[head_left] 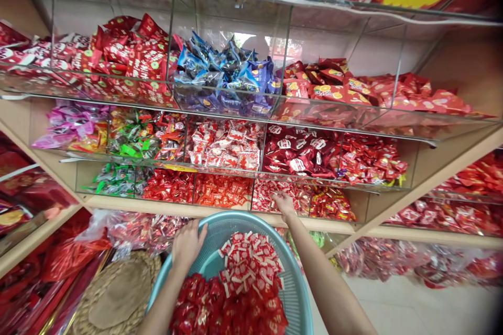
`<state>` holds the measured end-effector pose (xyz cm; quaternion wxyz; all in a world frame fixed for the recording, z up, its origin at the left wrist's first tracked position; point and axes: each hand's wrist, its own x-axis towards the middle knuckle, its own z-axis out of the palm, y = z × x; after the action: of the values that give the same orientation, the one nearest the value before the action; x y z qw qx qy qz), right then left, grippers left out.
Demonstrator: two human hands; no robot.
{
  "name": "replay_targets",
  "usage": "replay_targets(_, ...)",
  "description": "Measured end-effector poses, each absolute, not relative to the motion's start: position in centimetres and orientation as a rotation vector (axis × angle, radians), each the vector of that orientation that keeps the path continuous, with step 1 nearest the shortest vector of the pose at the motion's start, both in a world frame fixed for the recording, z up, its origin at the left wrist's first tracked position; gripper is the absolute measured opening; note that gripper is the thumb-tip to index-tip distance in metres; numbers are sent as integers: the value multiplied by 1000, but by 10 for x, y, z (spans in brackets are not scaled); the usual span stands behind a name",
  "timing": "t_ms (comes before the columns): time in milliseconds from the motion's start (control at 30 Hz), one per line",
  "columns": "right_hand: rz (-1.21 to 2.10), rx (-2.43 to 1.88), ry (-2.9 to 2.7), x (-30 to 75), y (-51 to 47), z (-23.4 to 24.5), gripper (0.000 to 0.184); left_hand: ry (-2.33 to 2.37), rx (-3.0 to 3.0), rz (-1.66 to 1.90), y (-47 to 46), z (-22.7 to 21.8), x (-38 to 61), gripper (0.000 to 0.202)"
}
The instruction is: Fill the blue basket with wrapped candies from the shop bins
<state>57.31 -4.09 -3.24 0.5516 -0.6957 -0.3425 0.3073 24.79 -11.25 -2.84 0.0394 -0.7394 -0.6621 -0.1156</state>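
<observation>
My left hand (187,243) grips the far left rim of a teal plastic basket (293,282), fingers curled over the edge. The basket holds red and red-and-white wrapped candies (245,272). My right hand (283,202) reaches forward past the basket into the lowest clear bin of red-and-white candies (271,194). Its fingers are down among the wrappers, and I cannot see whether they hold any.
Clear acrylic bins (228,107) on tiered shelves hold red, blue, pink and green wrapped sweets. A wooden shelf edge (220,212) runs just beyond the basket. A woven straw hat (118,296) lies lower left beside bagged red goods. Pale floor tiles (412,309) show at lower right.
</observation>
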Motion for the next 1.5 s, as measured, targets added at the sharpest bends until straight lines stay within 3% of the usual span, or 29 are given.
replay_targets(400,1055,-1335,-622,580,-80,12,26,-2022,-2269,-395,-112,-32,246,48)
replay_targets(533,1258,-1278,-728,576,-120,30,33,-2012,-2262,-387,-112,-32,245,49)
replay_targets(667,1342,-1317,-1013,569,-166,25,25,-2016,-2269,-375,-112,-31,247,49)
replay_targets(867,1093,-1661,-1555,556,-201,-5,10,-2007,-2274,-382,-111,-32,248,48)
replay_targets(1000,929,-1735,-1760,547,-201,-15,10,-1984,-2269,-375,-111,-34,246,48)
replay_targets(1200,859,-1758,-1789,540,-195,-24,8,-1981,-2259,-371,-111,-33,245,48)
replay_targets(1500,838,-1826,-1764,551,-201,-1,12,-1981,-2269,-381,-112,-30,247,48)
